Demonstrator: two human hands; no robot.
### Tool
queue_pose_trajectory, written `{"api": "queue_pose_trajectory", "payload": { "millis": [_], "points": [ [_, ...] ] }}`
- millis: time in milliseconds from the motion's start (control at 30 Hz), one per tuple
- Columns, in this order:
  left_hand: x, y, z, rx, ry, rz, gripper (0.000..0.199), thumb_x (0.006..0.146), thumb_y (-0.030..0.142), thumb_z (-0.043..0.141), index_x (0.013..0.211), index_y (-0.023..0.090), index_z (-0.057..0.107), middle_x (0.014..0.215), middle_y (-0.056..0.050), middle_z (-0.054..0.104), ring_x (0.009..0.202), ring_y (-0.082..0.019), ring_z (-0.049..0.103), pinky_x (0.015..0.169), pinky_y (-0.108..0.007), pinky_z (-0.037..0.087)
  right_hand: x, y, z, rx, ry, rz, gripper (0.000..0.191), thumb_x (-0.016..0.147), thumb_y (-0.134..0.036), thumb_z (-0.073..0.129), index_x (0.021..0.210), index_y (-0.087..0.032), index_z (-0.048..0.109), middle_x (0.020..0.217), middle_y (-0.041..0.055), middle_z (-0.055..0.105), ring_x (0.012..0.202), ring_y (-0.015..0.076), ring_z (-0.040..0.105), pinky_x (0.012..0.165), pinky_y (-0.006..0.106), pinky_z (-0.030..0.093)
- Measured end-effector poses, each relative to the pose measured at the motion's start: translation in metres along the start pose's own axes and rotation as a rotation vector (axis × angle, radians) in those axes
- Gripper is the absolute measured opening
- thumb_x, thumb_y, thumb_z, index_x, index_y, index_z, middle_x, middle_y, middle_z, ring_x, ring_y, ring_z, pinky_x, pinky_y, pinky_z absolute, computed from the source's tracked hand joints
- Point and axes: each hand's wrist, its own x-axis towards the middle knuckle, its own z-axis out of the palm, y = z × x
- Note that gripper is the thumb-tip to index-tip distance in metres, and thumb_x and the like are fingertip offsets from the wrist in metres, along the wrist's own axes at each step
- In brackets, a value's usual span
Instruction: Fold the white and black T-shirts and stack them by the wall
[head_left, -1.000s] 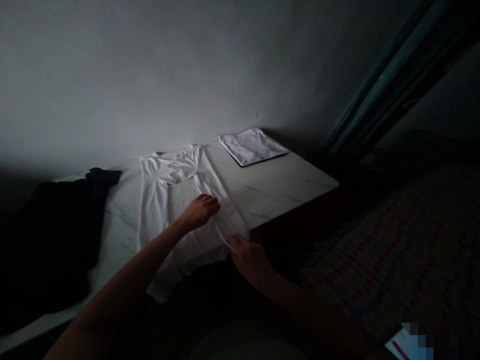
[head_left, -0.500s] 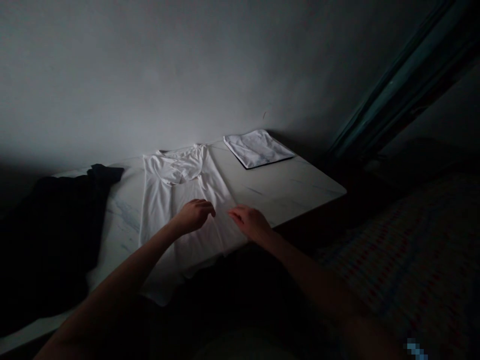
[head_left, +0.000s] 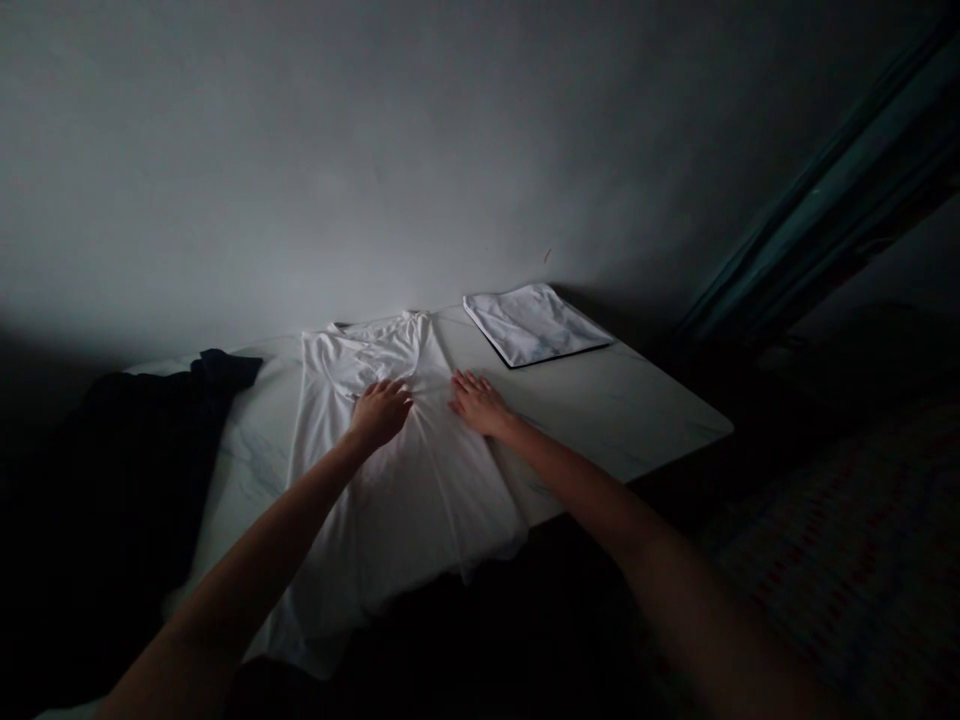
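Left hand (head_left: 382, 408) loosely spread, right hand (head_left: 478, 404) wide, both now lie farther up the white shirt (head_left: 412, 490), seemingly smoothing it, dimness permitting.

Wrinkled white shirt (head_left: 420, 490) spread on marbled table (head_left: 615, 405), lower end draping over front edge

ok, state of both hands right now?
Left hand: open, palm down on the white garment, no grip visible.
Right hand: open, fingers spread at the garment's right edge.
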Motion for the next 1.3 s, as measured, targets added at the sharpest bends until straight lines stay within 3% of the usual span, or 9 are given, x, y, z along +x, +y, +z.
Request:
{"api": "queue_pose_trajectory", "payload": {
  "millis": [100,233,433,567,700,867,1033,1167,1300],
  "points": [
    [0.0,0.009,0.006,0.004,0.027,0.044,0.042,0.098,0.032,0.045,0.136,0.018,0.055,0.15,-0.015,0.049,0.139,-0.031,0.044,0.114,-0.05,0.036,0.003,-0.007,0.002,0.034,0.027,-0.103,0.056,0.102,-0.037,0.04,0.152,-0.011,0.038,0.162,0.0153,0.024,0.152,0.0268,0.019,0.123,0.049,0.018],
    [-0.003,0.011,0.011,-0.009,-0.174,0.119,0.047,0.1,0.031,0.041,0.145,0.017,0.046,0.155,-0.015,0.042,0.145,-0.031,0.036,0.116,-0.051,0.033,-0.003,-0.015,0.002,0.055,-0.058,-0.212,0.062,0.1,-0.044,0.045,0.152,-0.011,0.038,0.161,0.016,0.028,0.151,0.0268,0.022,0.123,0.046,0.019],
    [-0.046,0.012,0.005,-0.093,-0.219,0.219,0.061,0.102,0.041,0.036,0.156,0.017,0.022,0.163,-0.016,0.024,0.152,-0.028,0.02,0.119,-0.046,0.027,-0.066,-0.03,0.001,0.113,-0.089,-0.389,0.07,0.099,-0.051,0.048,0.155,-0.013,0.032,0.162,0.016,0.025,0.151,0.0277,0.02,0.123,0.049,0.019],
    [-0.093,0.033,0.0,-0.104,-0.257,0.199,0.066,0.102,0.046,0.035,0.158,0.016,0.017,0.164,-0.018,0.02,0.152,-0.031,0.016,0.12,-0.051,0.025,-0.123,-0.05,-0.003,0.124,-0.102,-0.412,0.071,0.097,-0.05,0.052,0.154,-0.012,0.034,0.16,0.0179,0.03,0.151,0.0298,0.022,0.123,0.052,0.02],
    [-0.15,0.047,-0.028,-0.156,-0.26,0.323,0.072,0.101,0.041,0.039,0.16,0.019,0.004,0.165,-0.014,0.019,0.152,-0.026,0.018,0.121,-0.047,0.026,-0.173,-0.047,-0.009,0.112,-0.106,-0.522,0.068,0.098,-0.045,0.053,0.154,-0.014,0.034,0.159,0.0153,0.033,0.15,0.0271,0.025,0.122,0.05,0.026],
    [-0.253,0.014,-0.063,-0.113,-0.147,0.34,0.072,0.096,0.02,0.038,0.16,0.029,0.007,0.16,-0.006,0.033,0.146,-0.022,0.035,0.122,-0.048,0.028,-0.22,0.006,0.005,0.028,-0.058,-0.619,0.058,0.1,-0.013,0.045,0.151,-0.037,0.036,0.151,0.0003,0.049,0.143,0.0163,0.04,0.118,0.044,0.037],
    [-0.336,-0.018,-0.048,0.062,-0.041,0.326,0.079,0.09,0.007,0.043,0.156,0.045,0.02,0.149,0.004,0.052,0.137,-0.02,0.048,0.117,-0.044,0.039,-0.236,0.04,0.045,-0.002,0.014,-0.428,0.068,0.097,-0.005,0.045,0.136,-0.061,0.044,0.144,-0.0101,0.055,0.133,0.0165,0.053,0.114,0.047,0.042],
    [-0.335,0.001,-0.034,0.199,0.027,0.213,0.08,0.092,0.007,0.052,0.153,0.05,0.023,0.151,0.003,0.049,0.141,-0.026,0.042,0.117,-0.053,0.037,-0.23,0.033,0.066,0.018,0.07,-0.464,0.061,0.098,-0.017,0.054,0.14,-0.06,0.041,0.144,-0.0088,0.055,0.133,0.0185,0.053,0.116,0.049,0.037],
    [-0.309,0.027,-0.032,0.249,0.144,0.334,0.066,0.093,0.016,0.06,0.15,0.039,0.037,0.151,0.0,0.05,0.144,-0.027,0.037,0.122,-0.05,0.03,-0.221,0.017,0.062,-0.131,0.416,-0.709,0.064,0.094,-0.021,0.064,0.146,-0.05,0.039,0.147,-0.008,0.053,0.138,0.0189,0.047,0.121,0.044,0.029]
  ]
}}
